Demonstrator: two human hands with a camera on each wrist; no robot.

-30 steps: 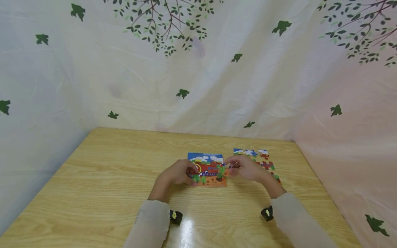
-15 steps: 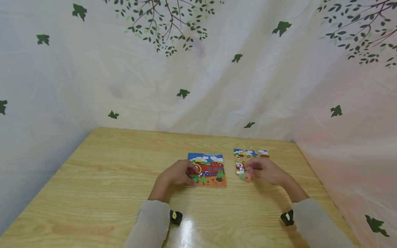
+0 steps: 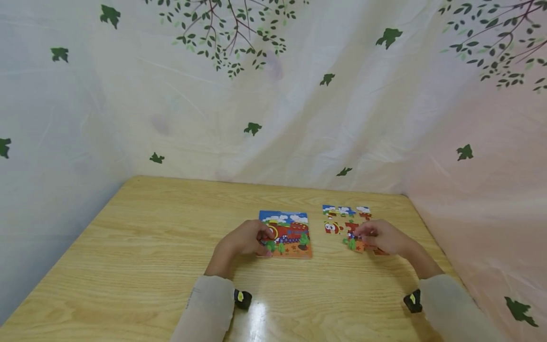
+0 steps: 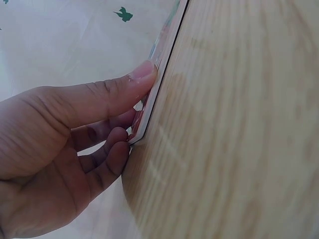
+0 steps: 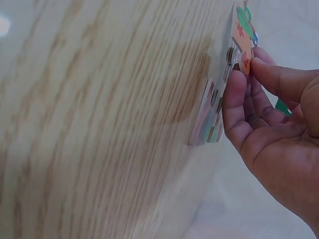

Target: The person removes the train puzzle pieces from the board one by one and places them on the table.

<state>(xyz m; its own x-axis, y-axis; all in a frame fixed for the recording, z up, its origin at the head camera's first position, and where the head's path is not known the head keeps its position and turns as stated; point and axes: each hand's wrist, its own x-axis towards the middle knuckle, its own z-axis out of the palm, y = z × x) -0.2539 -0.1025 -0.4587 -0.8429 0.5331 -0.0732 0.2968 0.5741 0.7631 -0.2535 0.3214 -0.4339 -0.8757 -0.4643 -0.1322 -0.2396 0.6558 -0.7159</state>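
Note:
A square puzzle board (image 3: pixel 284 219) with a red train picture lies flat on the table. My left hand (image 3: pixel 246 237) grips its left edge near the front corner. In the left wrist view, the thumb (image 4: pixel 144 72) lies along the board's edge and the other fingers curl at its corner. My right hand (image 3: pixel 382 237) pinches an orange puzzle piece (image 3: pixel 358 247) with a green plant, tilted up among the loose pieces. In the right wrist view, the thumb and fingertips hold that piece by one end. Part of the loose pieces is hidden behind the right hand.
Loose pieces stand in rows right of the board: a sky piece (image 3: pixel 328 209) at the back, an eyed face piece (image 3: pixel 332 228) in the middle, an orange-edged piece (image 3: pixel 380 252) at the front right. Fabric walls (image 3: pixel 273 104) close off the wooden table (image 3: pixel 171 213).
My right hand has moved right with the orange piece, from over the board's right edge to over the loose pieces. My left hand has stayed on the board.

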